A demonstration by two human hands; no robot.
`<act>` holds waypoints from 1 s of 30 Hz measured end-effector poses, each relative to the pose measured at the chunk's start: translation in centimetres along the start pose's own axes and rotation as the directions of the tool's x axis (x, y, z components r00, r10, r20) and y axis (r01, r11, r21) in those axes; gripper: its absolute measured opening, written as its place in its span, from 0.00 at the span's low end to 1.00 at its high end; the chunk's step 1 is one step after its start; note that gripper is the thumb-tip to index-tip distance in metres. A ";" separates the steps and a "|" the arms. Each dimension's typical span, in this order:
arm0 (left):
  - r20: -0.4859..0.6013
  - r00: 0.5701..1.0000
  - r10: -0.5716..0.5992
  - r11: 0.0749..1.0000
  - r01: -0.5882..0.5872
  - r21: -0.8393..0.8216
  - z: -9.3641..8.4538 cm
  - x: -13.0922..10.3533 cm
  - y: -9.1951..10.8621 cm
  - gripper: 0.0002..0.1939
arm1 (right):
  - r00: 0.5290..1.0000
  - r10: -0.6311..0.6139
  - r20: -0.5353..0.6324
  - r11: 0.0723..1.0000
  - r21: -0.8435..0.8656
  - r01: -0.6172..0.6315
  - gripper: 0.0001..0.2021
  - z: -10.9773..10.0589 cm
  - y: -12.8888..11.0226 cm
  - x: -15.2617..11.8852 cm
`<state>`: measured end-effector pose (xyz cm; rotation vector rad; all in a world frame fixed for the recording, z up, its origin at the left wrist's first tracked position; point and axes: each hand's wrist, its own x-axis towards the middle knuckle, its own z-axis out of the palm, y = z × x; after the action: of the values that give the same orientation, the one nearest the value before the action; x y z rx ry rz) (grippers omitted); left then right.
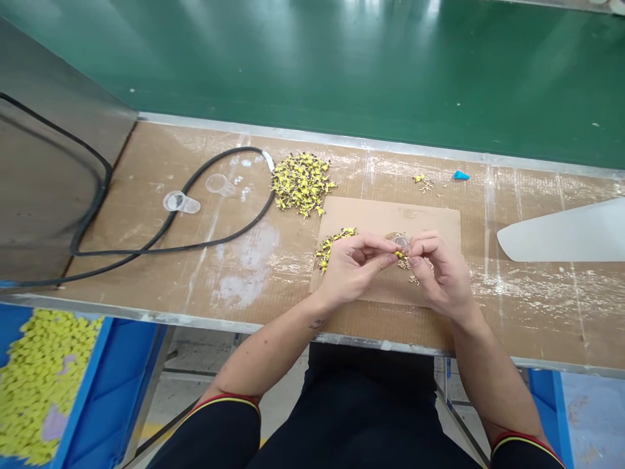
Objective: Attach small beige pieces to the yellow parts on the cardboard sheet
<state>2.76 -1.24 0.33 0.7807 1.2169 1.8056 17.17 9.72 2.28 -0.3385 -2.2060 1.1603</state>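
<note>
Over a cardboard sheet [385, 218], my left hand [354, 264] pinches a small yellow piece [399, 254] between thumb and forefinger. My right hand [439, 270] meets it from the right, its thumb and forefinger closed at the same piece; whatever else they grip is too small to make out. Just behind the fingertips lies a round clear dish [400, 241]. Tiny pale pieces [413, 280] are scattered under and between the hands. A small pile of yellow and black pieces [336, 244] sits beside my left hand, partly hidden by it.
Farther back is a larger yellow and black pile [301, 184]. A black cable [209, 244] loops across the left, near two clear plastic scoops [181, 202]. A blue cone [461, 175] lies behind, a white panel [566, 231] at right. A blue bin [105, 384] of yellow pieces stands lower left.
</note>
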 end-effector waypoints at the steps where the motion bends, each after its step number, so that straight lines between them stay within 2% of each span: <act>1: -0.005 1.000 0.003 1.000 -0.003 0.020 0.0 -0.1 0.0 0.08 | 1.000 -0.004 0.004 1.000 -0.007 0.004 0.05 0.1 0.0 0.0; 12: -0.001 0.996 0.090 0.989 -0.089 0.117 0.1 -0.2 0.3 0.03 | 0.999 -0.051 -0.006 0.998 -0.044 0.051 0.07 0.4 0.1 0.4; 18: 0.025 0.981 0.194 0.942 -0.193 0.274 0.0 -0.3 0.1 0.02 | 0.998 -0.057 -0.008 0.995 -0.078 0.056 0.07 0.6 0.1 0.3; 21: 0.082 0.936 0.343 0.850 -0.346 0.397 -0.1 -0.2 0.0 0.04 | 0.998 -0.063 -0.010 0.993 -0.098 0.062 0.07 0.6 0.1 0.3; 24: 0.151 0.836 0.528 0.688 -0.525 0.500 -0.1 -0.2 0.0 0.08 | 0.998 -0.065 -0.019 0.993 -0.104 0.063 0.07 0.6 0.0 0.3; 26: 0.168 0.791 0.588 0.630 -0.578 0.518 -0.1 -0.2 0.0 0.11 | 0.997 -0.075 -0.032 0.992 -0.107 0.072 0.07 0.6 -0.1 0.2; 30: 0.173 0.777 0.606 0.622 -0.598 0.506 -0.1 -0.2 0.0 0.11 | 0.993 -0.099 -0.058 0.987 -0.129 0.091 0.06 0.8 -0.1 0.1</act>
<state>2.75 -1.46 0.27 1.6783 1.6359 1.9876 16.56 9.20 2.10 -0.3150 -2.2196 0.9487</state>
